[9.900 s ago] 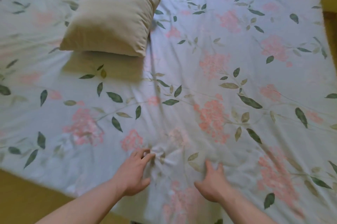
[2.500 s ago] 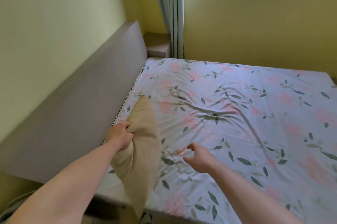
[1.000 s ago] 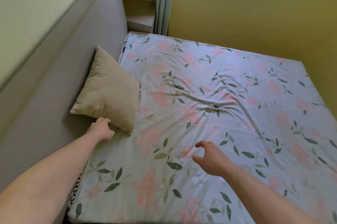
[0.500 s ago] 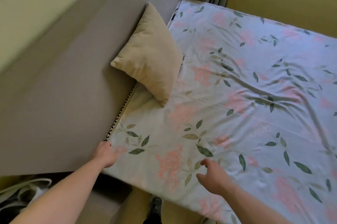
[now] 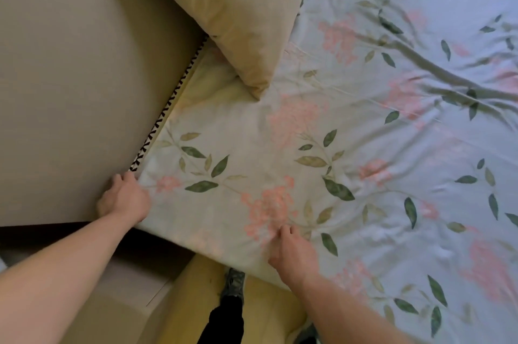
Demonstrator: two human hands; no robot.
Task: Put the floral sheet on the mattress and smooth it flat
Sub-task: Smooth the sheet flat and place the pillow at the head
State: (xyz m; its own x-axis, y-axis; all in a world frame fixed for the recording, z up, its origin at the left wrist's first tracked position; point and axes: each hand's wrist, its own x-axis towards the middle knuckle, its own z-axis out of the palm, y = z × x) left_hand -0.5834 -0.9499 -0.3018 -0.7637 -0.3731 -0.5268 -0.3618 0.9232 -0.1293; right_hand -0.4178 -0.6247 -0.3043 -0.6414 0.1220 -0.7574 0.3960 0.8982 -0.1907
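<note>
Left hand [image 5: 123, 199]: fingers [image 5: 119, 179] curled over the near head-end corner of the floral sheet [image 5: 280, 147], at the seam where the mattress edging [image 5: 165, 113] meets the headboard [image 5: 78, 77]. They appear to grip or tuck the cloth there; the contact itself is hidden by the knuckles. Right hand [image 5: 294, 255]: fingers bent, tips pressed into the sheet near its near edge, seemingly pinching a small gather, though this cannot be confirmed.

Change noted: a second ago the left hand was at the pillow [image 5: 224, 7], setting it against the headboard, and the right hand hovered clear of the cloth. Half a second ago the left hand had reached the corner. Both hands are now down on the sheet. In my judgement the pillow is dealt with and work has turned to seating and tensioning this corner.

Sheet position: spread over the mattress, covering all of it in view, its corner at the left hand and its near edge hanging over the bed side above the person's foot [image 5: 234, 282].

Orientation: the sheet's long axis cannot be fixed from this view. Its head edge runs along the headboard, up and right in frame. Long creases [image 5: 437, 74] remain in the middle right. Smoothing is not finished.
</note>
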